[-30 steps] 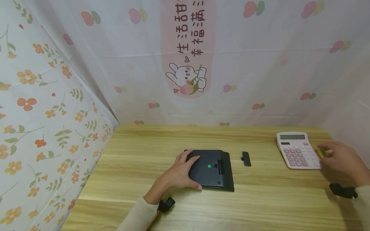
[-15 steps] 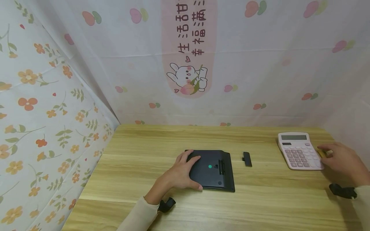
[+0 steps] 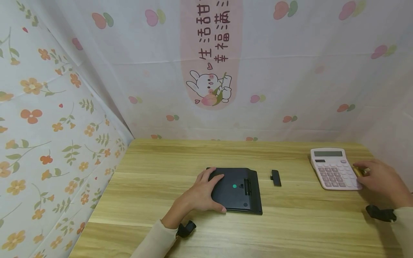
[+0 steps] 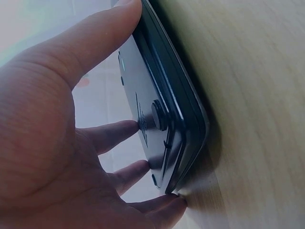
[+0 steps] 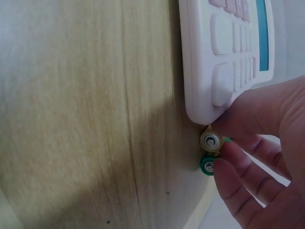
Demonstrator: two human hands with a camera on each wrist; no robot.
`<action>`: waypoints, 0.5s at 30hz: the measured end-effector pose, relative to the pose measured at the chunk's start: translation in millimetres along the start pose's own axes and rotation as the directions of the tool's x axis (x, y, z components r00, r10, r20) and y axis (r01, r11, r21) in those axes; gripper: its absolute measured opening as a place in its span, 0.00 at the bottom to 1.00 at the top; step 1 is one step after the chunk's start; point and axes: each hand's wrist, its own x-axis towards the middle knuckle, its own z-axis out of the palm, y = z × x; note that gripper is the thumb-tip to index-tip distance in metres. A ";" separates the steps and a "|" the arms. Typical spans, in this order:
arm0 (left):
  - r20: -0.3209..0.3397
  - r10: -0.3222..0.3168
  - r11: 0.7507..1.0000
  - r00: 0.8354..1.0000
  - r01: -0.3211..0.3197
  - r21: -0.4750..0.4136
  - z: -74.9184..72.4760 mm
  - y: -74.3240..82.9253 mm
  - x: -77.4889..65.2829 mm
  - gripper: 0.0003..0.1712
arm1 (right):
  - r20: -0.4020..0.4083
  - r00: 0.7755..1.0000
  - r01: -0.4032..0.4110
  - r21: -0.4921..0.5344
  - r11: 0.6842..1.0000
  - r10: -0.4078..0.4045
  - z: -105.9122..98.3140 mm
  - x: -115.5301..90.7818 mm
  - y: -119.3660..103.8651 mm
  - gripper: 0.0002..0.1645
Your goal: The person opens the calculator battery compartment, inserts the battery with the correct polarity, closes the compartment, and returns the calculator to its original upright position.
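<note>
A black calculator (image 3: pixel 232 193) lies face down with its battery slot uncovered. My left hand (image 3: pixel 201 191) grips it, thumb at the near edge and fingers spread over the back and far edge. The small black battery cover (image 3: pixel 275 178) lies to its right. At the far right, my right hand (image 3: pixel 382 179) pinches at batteries beside the pink calculator (image 3: pixel 335 170). Seen in the right wrist view, a gold battery (image 5: pixel 210 141) and a green battery (image 5: pixel 208 165) lie side by side between thumb and fingers, ends facing the camera. The gold one is close against the pink calculator's corner.
The wooden table (image 3: pixel 161 157) ends at the back against a printed cloth (image 3: pixel 274 71). A floral cloth (image 3: pixel 48 143) hangs along the left side. Each wrist wears a black strap-on camera mount (image 3: pixel 186 228).
The right hand's fingers shift slightly at the batteries, and more of the gold one shows than half a second ago. The left hand and black calculator stay in place.
</note>
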 end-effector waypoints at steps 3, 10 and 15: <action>-0.001 0.000 1.000 1.000 0.000 0.001 0.2 0.1 -0.1 0.64 | 0.002 1.000 -0.005 -0.007 1.000 0.005 0.4 0.7 -0.4 0.30; -0.003 0.004 1.000 1.000 -0.004 0.004 0.4 -0.8 0.4 0.64 | 0.020 1.000 -0.020 -0.027 0.999 0.021 2.0 4.1 1.6 0.29; -0.003 0.005 1.000 1.000 -0.005 -0.001 0.2 -1.8 0.9 0.64 | 0.032 0.999 0.004 -0.043 0.999 -0.003 2.4 6.3 4.3 0.28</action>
